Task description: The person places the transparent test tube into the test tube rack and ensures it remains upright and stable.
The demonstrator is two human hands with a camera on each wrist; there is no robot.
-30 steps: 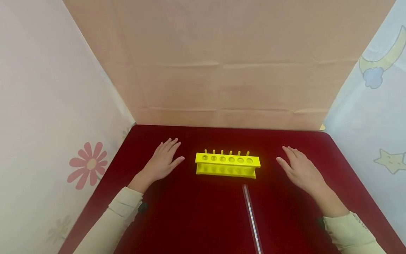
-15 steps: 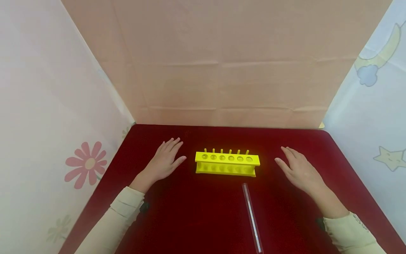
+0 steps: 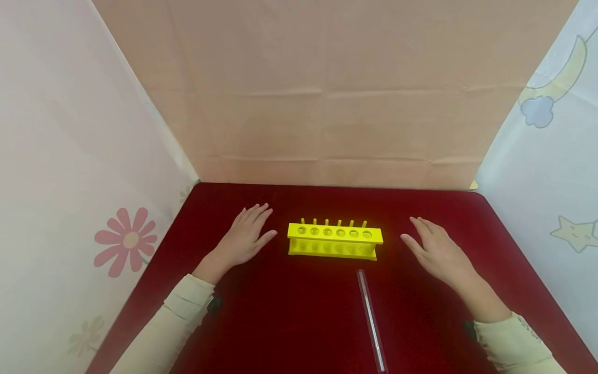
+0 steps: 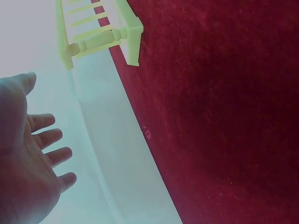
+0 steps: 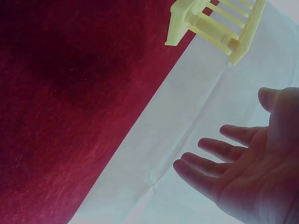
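A yellow test tube rack (image 3: 334, 241) with a row of round holes and several pegs along its back stands near the table's middle. No tube sits in its holes. In front of it lies a clear tube (image 3: 371, 322), pointing toward the near edge. My left hand (image 3: 240, 239) is left of the rack, fingers extended, touching neither object. On the other side my right hand (image 3: 441, 254) holds nothing, its thumb toward the rack. Each wrist view shows one end of the rack, (image 4: 100, 39) in the left, beyond relaxed fingers.
A dark red cloth (image 3: 289, 311) covers the table. Behind it rises a tan backdrop (image 3: 322, 119). White patterned sheets flank it, a flower-printed sheet (image 3: 60, 130) at left and a moon-and-star sheet (image 3: 556, 171) at right.
Both hands have drifted slightly inward, toward the rack. The rack and tube keep their places on the table; the view has shifted a little.
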